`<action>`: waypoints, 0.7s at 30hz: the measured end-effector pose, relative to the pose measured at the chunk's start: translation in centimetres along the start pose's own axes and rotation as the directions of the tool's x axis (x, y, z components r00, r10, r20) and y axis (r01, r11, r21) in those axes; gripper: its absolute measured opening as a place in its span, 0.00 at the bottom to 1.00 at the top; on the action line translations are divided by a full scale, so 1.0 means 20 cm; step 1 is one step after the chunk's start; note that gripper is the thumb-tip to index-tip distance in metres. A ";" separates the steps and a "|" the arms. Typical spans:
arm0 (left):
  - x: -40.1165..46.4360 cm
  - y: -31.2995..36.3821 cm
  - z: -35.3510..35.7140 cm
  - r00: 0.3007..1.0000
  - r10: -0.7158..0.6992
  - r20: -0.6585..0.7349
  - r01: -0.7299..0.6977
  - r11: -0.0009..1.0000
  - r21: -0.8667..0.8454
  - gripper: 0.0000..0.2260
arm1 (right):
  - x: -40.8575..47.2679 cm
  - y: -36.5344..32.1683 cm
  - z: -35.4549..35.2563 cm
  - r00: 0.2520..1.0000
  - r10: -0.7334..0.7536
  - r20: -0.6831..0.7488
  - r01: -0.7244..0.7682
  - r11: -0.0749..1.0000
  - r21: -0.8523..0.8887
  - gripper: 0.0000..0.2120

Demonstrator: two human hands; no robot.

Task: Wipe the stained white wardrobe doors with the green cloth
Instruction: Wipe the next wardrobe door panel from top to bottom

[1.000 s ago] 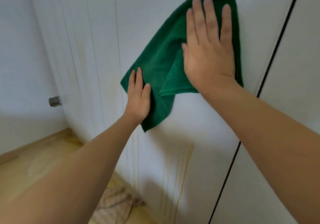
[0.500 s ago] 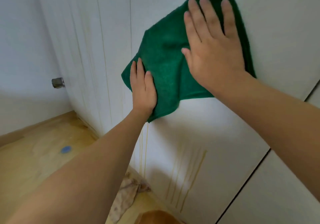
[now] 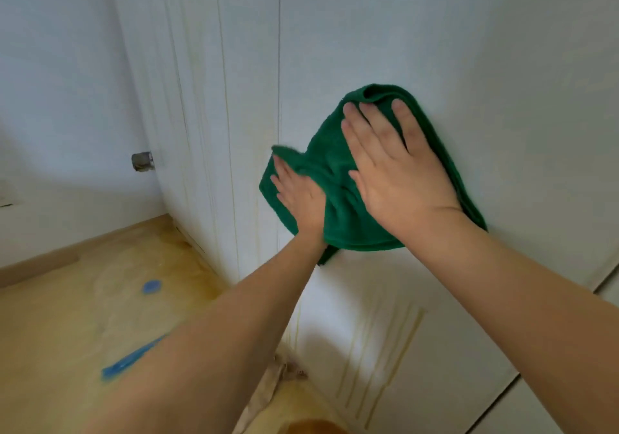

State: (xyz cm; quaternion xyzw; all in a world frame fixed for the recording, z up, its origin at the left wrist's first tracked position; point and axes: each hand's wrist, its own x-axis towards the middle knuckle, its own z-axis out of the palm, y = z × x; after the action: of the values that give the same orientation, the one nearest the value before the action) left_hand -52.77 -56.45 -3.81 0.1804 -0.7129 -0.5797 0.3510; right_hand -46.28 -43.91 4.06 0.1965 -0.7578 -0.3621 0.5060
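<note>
White wardrobe doors (image 3: 435,48) filled the background, yellow drip stains (image 3: 385,360) streaking the lower panel. Both hands pressed the green cloth (image 3: 338,205) flat against a door, fingers straight: left hand (image 3: 299,199) on its lower left, right hand (image 3: 398,172) across its middle. Bunched, the cloth ran longest from upper left to lower right.

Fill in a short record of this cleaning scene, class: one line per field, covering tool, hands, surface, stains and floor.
Tool: green cloth, bunched, flat against the door
Left hand: fingers straight, pressing the cloth's lower left part
Right hand: palm spread, pressing the cloth's upper right part
Surface: white wardrobe door
Stains: yellowish drip streaks below the cloth, unwiped
Floor: wooden floor with blue marks and a beige rag at the wardrobe's foot
</note>
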 end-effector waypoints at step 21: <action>0.11 -0.39 0.12 0.993 -0.115 0.023 0.116 0.991 -0.071 0.45 | -0.02 -0.05 0.01 0.995 -0.050 0.082 0.049 0.999 0.018 0.33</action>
State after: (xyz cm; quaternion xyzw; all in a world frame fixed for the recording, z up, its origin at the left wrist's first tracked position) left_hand -57.03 -58.28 -10.77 0.2032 -0.6832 -0.6260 0.3164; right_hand -46.37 -44.15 2.98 0.2042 -0.7758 -0.3759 0.4638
